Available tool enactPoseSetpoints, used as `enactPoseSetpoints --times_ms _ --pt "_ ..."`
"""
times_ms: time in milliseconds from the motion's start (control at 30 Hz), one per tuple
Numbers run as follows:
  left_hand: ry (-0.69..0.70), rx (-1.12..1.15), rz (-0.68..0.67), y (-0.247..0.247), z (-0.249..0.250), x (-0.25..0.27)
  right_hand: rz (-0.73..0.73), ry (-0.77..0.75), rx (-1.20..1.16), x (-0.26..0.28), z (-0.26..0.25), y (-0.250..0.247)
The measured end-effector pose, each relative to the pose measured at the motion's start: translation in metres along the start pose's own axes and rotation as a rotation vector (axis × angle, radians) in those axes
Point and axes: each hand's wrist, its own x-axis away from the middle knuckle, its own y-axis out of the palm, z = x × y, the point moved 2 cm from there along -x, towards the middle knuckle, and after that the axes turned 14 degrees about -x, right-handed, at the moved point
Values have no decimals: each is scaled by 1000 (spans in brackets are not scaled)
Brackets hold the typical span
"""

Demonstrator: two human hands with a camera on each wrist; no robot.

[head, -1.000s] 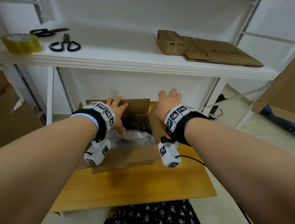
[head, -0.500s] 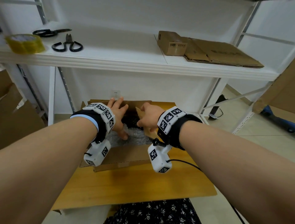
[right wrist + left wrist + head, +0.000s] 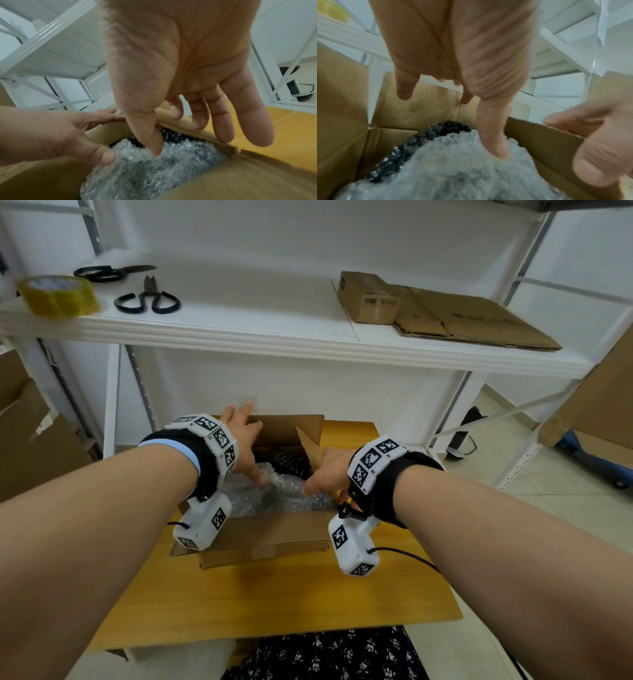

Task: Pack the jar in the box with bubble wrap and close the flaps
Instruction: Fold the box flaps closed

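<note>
An open cardboard box [image 3: 274, 530] sits on a yellow wooden table [image 3: 274, 594]. Clear bubble wrap [image 3: 279, 493] [image 3: 462, 169] [image 3: 145, 175] fills it, with a dark bubble-wrapped bundle [image 3: 286, 460] [image 3: 428, 135] at the far side; the jar itself is hidden. My left hand [image 3: 245, 446] [image 3: 453, 54] reaches over the box with fingers spread straight, its thumb pressing the wrap. My right hand [image 3: 330, 474] [image 3: 180, 81] straddles the upright right flap [image 3: 308, 445] [image 3: 197, 125]: thumb inside on the wrap, straight fingers against the flap's outer face.
A white shelf [image 3: 274, 337] overhangs the box's far side. On it lie a tape roll [image 3: 56, 294], scissors [image 3: 113, 272], shears [image 3: 149, 299], a small carton [image 3: 370, 297] and flattened cardboard [image 3: 479, 323]. More cardboard stands at the left [image 3: 27, 433] and right [image 3: 599, 405].
My right hand has moved left and down from outside the right flap, bringing the flap upright and putting its thumb on the wrap. The left hand has barely moved.
</note>
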Motion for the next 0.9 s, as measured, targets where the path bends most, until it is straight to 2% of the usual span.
enactPoseSetpoints --times_ms 133,300,500,733,900 --pt "-111 78 -24 7 -19 4 8 -17 28 1 -3 0" --pt "-168 22 -96 11 -22 12 6 20 -50 -6 1 3" --pt "-160 32 -151 0 -22 18 -1 2 -76 -9 2 8" --pt "-169 21 -114 -27 -16 19 -64 -29 16 -6 4 17" --pt "-128 -59 -207 -22 -15 12 -61 -23 -2 -8 8 17"
